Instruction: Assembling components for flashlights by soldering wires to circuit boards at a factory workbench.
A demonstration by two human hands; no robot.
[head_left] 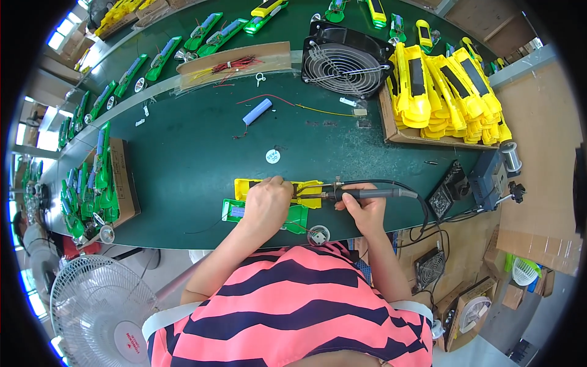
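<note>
Yellow casing only partly visible beneath left hand

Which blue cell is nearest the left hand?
The blue cell in the green housing, just left of the left hand; the loose cell lies farther up the green tabletop, others farther off.
</note>
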